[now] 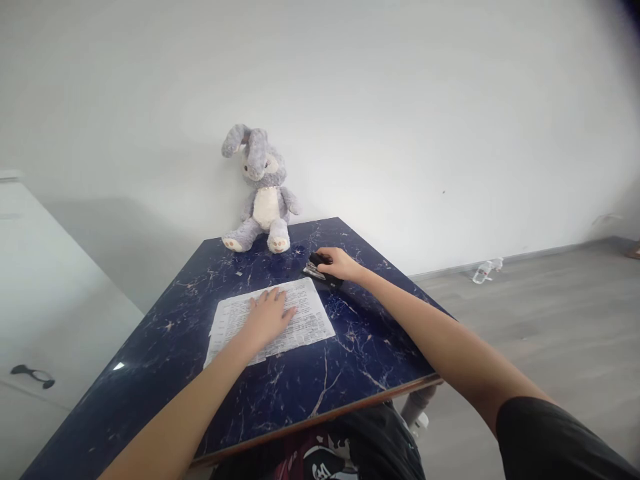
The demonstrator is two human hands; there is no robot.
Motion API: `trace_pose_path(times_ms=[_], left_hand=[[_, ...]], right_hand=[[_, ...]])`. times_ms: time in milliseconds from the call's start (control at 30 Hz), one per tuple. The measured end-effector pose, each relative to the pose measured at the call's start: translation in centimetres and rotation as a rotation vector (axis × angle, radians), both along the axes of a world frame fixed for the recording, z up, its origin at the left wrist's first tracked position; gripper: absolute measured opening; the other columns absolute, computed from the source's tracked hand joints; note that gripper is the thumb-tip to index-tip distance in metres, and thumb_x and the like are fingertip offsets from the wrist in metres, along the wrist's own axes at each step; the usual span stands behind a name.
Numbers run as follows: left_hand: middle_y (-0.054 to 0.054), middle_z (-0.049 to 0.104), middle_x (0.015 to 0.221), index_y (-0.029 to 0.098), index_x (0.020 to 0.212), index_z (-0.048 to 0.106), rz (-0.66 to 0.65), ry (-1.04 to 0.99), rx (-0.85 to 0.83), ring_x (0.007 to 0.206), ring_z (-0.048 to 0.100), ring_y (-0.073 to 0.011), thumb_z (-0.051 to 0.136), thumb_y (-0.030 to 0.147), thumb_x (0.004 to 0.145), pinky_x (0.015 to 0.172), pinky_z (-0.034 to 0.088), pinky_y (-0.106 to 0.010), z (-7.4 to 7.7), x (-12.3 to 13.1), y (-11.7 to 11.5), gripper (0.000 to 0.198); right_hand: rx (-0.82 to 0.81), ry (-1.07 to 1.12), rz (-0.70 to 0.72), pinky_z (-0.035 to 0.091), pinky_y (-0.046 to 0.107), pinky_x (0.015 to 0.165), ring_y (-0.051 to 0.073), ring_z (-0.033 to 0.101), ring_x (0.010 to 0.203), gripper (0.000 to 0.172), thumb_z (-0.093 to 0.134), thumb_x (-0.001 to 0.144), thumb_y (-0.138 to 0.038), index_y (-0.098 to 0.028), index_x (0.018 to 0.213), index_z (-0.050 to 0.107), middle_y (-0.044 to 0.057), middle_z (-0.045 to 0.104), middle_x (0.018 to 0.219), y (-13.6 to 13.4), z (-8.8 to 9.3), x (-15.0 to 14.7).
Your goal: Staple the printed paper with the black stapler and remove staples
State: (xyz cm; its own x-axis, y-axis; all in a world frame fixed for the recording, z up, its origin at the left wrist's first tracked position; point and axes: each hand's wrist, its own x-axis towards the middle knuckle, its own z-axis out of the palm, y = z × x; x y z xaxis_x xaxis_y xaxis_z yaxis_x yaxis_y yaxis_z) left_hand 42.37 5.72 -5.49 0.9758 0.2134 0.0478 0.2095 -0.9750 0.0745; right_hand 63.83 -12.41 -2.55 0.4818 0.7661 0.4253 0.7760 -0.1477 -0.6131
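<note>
A printed sheet of paper (305, 320) lies on the dark blue marbled table (310, 380). My left hand (267, 315) rests flat on the sheet with its fingers spread. My right hand (339, 263) is closed over a black stapler (318, 268) at the sheet's far right corner. The stapler's metal front end pokes out to the left of my fingers and sits at the paper's edge.
A grey and white plush rabbit (260, 193) sits at the table's far edge against the white wall. A white cabinet with a black handle (34, 375) stands at the left. A plastic bottle (486, 270) lies on the grey floor at the right.
</note>
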Motion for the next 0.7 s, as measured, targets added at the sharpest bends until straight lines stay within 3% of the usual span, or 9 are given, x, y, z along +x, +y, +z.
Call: trace_pose_path(times_ms=[167, 333, 400, 467, 600, 700], left_hand=[[-0.023, 0.033, 0.166, 0.015, 0.129, 0.064, 0.001, -0.042, 0.054, 0.154, 0.023, -0.0484, 0.042, 0.055, 0.101, 0.113, 0.031, -0.073, 1.1, -0.6, 0.3, 0.053], [-0.022, 0.057, 0.148, 0.016, 0.135, 0.061, -0.099, 0.068, -0.067, 0.135, 0.055, -0.0391, 0.042, 0.060, 0.100, 0.109, 0.046, -0.051, 4.0, -0.5, -0.3, 0.060], [-0.020, 0.059, 0.146, 0.016, 0.137, 0.061, -0.139, 0.071, -0.106, 0.134, 0.056, -0.0372, 0.041, 0.059, 0.100, 0.110, 0.045, -0.048, 4.1, 0.5, -0.5, 0.061], [-0.021, 0.050, 0.155, 0.015, 0.144, 0.057, -0.126, 0.013, -0.079, 0.144, 0.046, -0.0394, 0.042, 0.057, 0.101, 0.116, 0.038, -0.052, 3.2, 1.7, -0.5, 0.062], [-0.021, 0.028, 0.169, 0.019, 0.160, 0.037, -0.056, -0.024, -0.044, 0.157, 0.020, -0.0455, 0.038, 0.059, 0.103, 0.119, 0.022, -0.069, -0.1, 3.7, 0.0, 0.070], [-0.022, 0.030, 0.167, 0.021, 0.160, 0.038, -0.081, -0.041, -0.060, 0.155, 0.024, -0.0451, 0.035, 0.056, 0.105, 0.117, 0.021, -0.071, -1.8, 3.8, 0.2, 0.065]], right_hand=[[-0.088, -0.083, -0.090, 0.043, 0.026, 0.068, 0.016, 0.061, 0.072, 0.025, 0.065, 0.077, -0.026, -0.016, 0.098, 0.075, 0.001, 0.072, 0.084, -1.1, -0.6, 2.0], [-0.183, -0.160, -0.076, 0.042, 0.025, 0.067, 0.018, 0.063, 0.073, 0.019, 0.066, 0.081, -0.025, -0.016, 0.095, 0.075, 0.003, 0.074, 0.085, -1.2, -0.7, 1.8], [-0.199, -0.225, -0.099, 0.042, 0.026, 0.068, 0.019, 0.064, 0.075, 0.017, 0.067, 0.084, -0.026, -0.016, 0.095, 0.074, 0.005, 0.074, 0.086, -1.1, -0.8, 1.7], [-0.219, -0.269, -0.125, 0.043, 0.026, 0.069, 0.021, 0.066, 0.079, 0.020, 0.070, 0.086, -0.031, -0.016, 0.099, 0.072, 0.007, 0.075, 0.091, -1.0, -0.9, 1.6], [-0.299, -0.290, -0.183, 0.044, 0.027, 0.070, 0.024, 0.070, 0.085, 0.030, 0.071, 0.090, -0.035, -0.018, 0.114, 0.066, 0.010, 0.076, 0.099, -0.9, -1.5, 1.4], [-0.338, -0.297, -0.216, 0.044, 0.027, 0.070, 0.025, 0.070, 0.085, 0.029, 0.068, 0.091, -0.032, -0.019, 0.116, 0.064, 0.011, 0.076, 0.099, -0.9, -1.9, 1.2]])
